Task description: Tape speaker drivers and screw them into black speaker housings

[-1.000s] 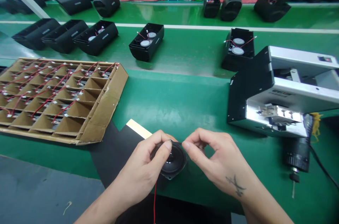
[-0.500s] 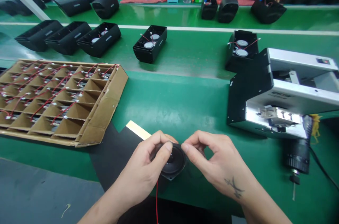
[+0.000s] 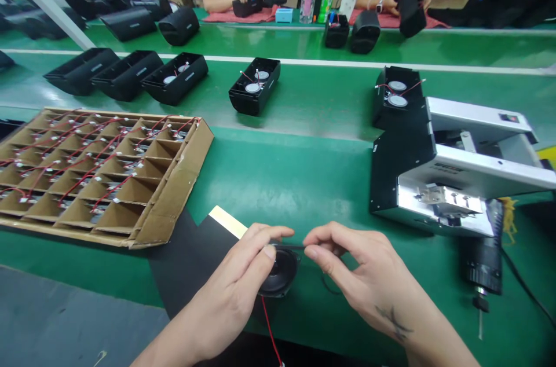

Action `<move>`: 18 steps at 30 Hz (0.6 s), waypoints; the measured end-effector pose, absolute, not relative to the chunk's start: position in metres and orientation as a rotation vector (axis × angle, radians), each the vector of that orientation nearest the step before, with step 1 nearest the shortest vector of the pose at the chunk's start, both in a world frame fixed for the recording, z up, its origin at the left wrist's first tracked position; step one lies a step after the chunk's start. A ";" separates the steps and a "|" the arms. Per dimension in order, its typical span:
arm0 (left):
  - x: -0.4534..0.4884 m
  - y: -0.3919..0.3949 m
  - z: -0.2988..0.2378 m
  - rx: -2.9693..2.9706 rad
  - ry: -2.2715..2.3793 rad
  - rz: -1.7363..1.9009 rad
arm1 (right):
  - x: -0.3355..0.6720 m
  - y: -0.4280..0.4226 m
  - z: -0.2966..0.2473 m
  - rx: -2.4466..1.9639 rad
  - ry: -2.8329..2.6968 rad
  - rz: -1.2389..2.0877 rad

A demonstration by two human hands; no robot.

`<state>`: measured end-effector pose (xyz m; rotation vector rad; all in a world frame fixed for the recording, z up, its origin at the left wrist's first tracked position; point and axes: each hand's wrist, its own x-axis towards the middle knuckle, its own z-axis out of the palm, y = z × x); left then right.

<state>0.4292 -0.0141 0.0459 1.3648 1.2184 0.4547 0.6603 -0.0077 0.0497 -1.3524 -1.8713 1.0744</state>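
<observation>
My left hand (image 3: 243, 274) grips a small round black speaker driver (image 3: 280, 275) from its left side, just above the green bench. A red wire (image 3: 270, 332) hangs from the driver toward me. My right hand (image 3: 354, 271) pinches a thin black strip or wire (image 3: 292, 246) at the driver's top edge with thumb and forefinger. Both hands are closed, their fingertips almost touching over the driver.
A cardboard divider tray (image 3: 174, 182) with several wired drivers lies at left, a black mat (image 3: 191, 257) under my hands. A silver and black machine (image 3: 452, 164) stands at right, beside a black cylinder (image 3: 480, 263). Open black speaker housings (image 3: 254, 86) sit on the belt; people work across it.
The driver has tilted flatter and dropped slightly. My right fingers have drawn a thin black strip out along its top edge. The view has shifted a little upward.
</observation>
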 end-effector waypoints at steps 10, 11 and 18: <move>0.423 -0.023 0.042 1.588 1.143 0.487 | 0.663 -0.008 0.061 -1.331 -1.941 1.052; 0.423 -0.023 0.043 1.604 1.144 0.492 | 0.662 -0.008 0.060 -1.330 -1.927 1.077; 0.415 -0.019 0.048 1.488 1.146 0.422 | 0.651 -0.009 0.057 -1.299 -1.801 1.199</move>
